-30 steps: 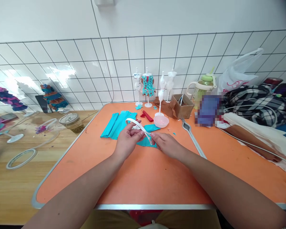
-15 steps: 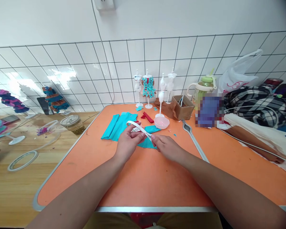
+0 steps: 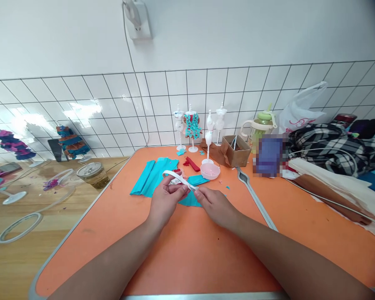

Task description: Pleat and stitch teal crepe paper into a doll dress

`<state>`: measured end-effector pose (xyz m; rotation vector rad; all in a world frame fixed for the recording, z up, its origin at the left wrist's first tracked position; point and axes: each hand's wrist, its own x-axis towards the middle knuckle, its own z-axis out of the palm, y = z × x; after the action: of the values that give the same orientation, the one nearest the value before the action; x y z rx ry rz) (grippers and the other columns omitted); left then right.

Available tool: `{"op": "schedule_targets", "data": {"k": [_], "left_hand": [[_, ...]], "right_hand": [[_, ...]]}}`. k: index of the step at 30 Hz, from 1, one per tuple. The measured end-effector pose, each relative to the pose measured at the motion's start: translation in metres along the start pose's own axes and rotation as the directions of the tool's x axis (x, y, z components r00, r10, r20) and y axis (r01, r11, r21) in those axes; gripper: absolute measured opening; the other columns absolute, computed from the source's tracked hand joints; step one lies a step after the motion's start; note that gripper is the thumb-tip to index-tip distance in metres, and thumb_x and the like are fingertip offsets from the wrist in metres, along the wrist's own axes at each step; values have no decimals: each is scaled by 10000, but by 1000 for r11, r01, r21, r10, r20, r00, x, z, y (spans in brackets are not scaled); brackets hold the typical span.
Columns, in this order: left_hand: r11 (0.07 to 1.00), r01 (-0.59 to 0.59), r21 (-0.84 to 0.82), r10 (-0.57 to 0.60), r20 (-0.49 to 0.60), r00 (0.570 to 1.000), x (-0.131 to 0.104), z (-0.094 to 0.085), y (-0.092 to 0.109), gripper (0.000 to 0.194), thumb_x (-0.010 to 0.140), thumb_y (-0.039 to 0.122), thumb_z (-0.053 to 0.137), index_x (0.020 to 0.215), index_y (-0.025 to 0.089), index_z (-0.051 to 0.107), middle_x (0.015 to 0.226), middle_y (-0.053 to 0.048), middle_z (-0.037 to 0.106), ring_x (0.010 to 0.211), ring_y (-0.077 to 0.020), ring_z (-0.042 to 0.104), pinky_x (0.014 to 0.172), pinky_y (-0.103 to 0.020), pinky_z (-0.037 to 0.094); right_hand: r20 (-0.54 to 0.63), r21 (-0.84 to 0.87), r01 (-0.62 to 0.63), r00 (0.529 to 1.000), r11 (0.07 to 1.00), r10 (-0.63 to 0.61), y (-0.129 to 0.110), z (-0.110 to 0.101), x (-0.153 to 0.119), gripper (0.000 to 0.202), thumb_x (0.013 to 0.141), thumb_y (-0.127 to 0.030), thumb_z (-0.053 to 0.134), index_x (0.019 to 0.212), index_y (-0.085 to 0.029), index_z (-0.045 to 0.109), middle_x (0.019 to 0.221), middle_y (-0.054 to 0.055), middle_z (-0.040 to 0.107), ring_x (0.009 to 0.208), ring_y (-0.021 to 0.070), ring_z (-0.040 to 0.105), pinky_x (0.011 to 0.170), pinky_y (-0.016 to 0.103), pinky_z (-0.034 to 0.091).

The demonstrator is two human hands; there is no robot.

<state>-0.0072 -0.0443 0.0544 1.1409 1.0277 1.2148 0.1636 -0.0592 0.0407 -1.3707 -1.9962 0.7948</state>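
Between both hands, above the middle of the orange table (image 3: 175, 254), is a roll of narrow white tape (image 3: 176, 176), seen nearly edge on. My left hand (image 3: 165, 198) is closed on the roll's near side, thumb against its edge. My right hand (image 3: 217, 204) pinches the roll's right end; the fingertips partly hide what they grip. Just beyond the hands lie turquoise crepe paper sheets (image 3: 153, 175), a folded turquoise piece (image 3: 198, 180) and a red paper piece (image 3: 192, 164). A pink bowl (image 3: 210, 171) stands beyond my right hand.
Small white mannequins (image 3: 209, 137) stand at the back, one in a turquoise ruffled dress (image 3: 192, 126). To their right are a cardboard box (image 3: 239, 153) and a green-lidded bottle (image 3: 264, 118). A grey strap (image 3: 258, 200) lies at right. On the wooden table, left, are a jar (image 3: 93, 175) and tape ring (image 3: 20, 228).
My head view has tilted up, so the scene sits lower. Both hands keep hold of the tape roll, and the right hand has closed in slightly toward the left.
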Motion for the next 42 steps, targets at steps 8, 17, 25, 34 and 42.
{"op": "schedule_targets", "data": {"k": [8, 17, 25, 34, 42], "left_hand": [[999, 41, -17, -41, 10, 999, -1, -1, 3, 659, 640, 309, 788, 1228, 183, 517, 775, -26, 731, 761, -182, 703, 810, -339, 559], [997, 57, 49, -59, 52, 997, -5, 3, 2, 644, 647, 291, 780, 1218, 167, 508, 751, -33, 727, 784, -194, 700, 782, -319, 543], [992, -52, 118, 55, -25, 998, -7, 6, 1, 674, 660, 309, 766, 1263, 165, 501, 761, -35, 733, 821, -202, 687, 814, -318, 523], [990, -99, 101, 101, -12, 995, -10, 5, 0, 694, 680, 293, 755, 1298, 156, 470, 778, -38, 735, 846, -212, 681, 838, -342, 518], [992, -95, 78, 97, -20, 995, -10, 7, 3, 772, 636, 317, 786, 1319, 172, 457, 725, -19, 727, 754, -188, 680, 753, -299, 536]], "right_hand": [[8, 89, 29, 1000, 996, -30, 2, 1, 2, 434, 939, -528, 263, 719, -201, 443, 620, -30, 446, 570, 120, 396, 511, 238, 261], [58, 163, 12, 998, 987, -22, 2, -5, 5, 446, 894, -544, 363, 727, -181, 561, 634, -16, 502, 602, 130, 430, 543, 234, 307], [-34, 187, -35, 999, 982, 42, -5, 8, 1, 422, 904, -543, 337, 684, -198, 442, 589, -38, 402, 552, 115, 356, 506, 237, 250], [-16, 308, -27, 999, 951, 33, -4, 8, 2, 396, 871, -556, 404, 724, -201, 500, 597, -24, 434, 576, 132, 403, 522, 244, 304], [18, 335, -45, 999, 941, 42, -3, 5, 3, 412, 861, -564, 424, 788, -191, 584, 601, -9, 500, 599, 149, 454, 527, 247, 324]]}}
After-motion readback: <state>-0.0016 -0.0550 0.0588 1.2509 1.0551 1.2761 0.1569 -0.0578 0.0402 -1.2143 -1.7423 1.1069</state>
